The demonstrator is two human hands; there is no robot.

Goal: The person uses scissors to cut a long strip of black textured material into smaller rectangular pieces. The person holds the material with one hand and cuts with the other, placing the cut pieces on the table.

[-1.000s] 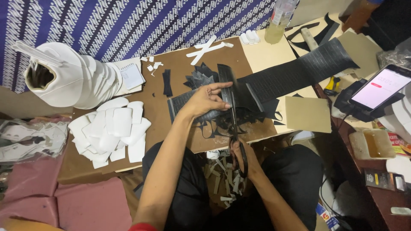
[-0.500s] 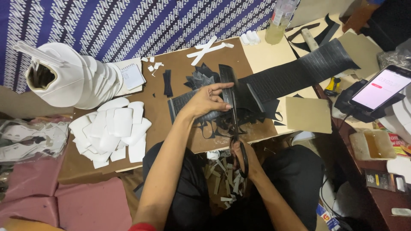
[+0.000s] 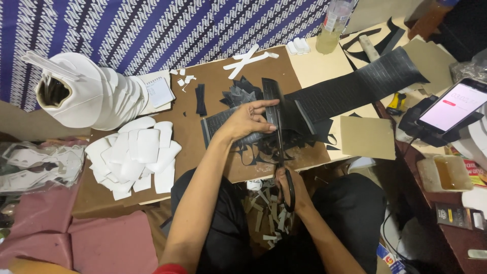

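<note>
My left hand point(image 3: 247, 121) lies flat on a long strip of black textured material point(image 3: 350, 90), pressing it onto the brown board point(image 3: 213, 91). My right hand point(image 3: 291, 189) grips the handles of black scissors point(image 3: 280, 147) at the board's near edge. The blades point away from me and run into the black strip just right of my left fingers. Black offcuts point(image 3: 264, 152) lie around the cut.
A pile of white cut pieces point(image 3: 137, 155) lies at the left, behind it a roll of white material point(image 3: 86, 96). A phone with a lit screen point(image 3: 451, 107) is at the right, a bottle point(image 3: 332, 28) at the back. Scraps point(image 3: 266, 218) lie on the floor.
</note>
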